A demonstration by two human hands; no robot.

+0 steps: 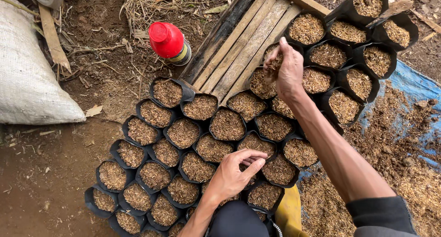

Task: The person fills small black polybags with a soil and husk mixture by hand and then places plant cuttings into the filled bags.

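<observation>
Seen from above, a broad cluster of black nursery bags (183, 133) filled with brown husk mix stands on bare soil, running diagonally from lower left to upper right beside a bamboo-slat pallet (243, 41). The right hand (287, 71), far ahead, pinches a clump of husk mix (274, 66) over one bag (262, 83). The left hand (234, 175), nearer the body, rests half-curled on a bag rim, grasping nothing visible

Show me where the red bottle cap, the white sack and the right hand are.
red bottle cap (165, 38), head view, middle of the cap
white sack (27, 80), head view, middle of its cloth
right hand (287, 71), head view, back of the hand
</observation>
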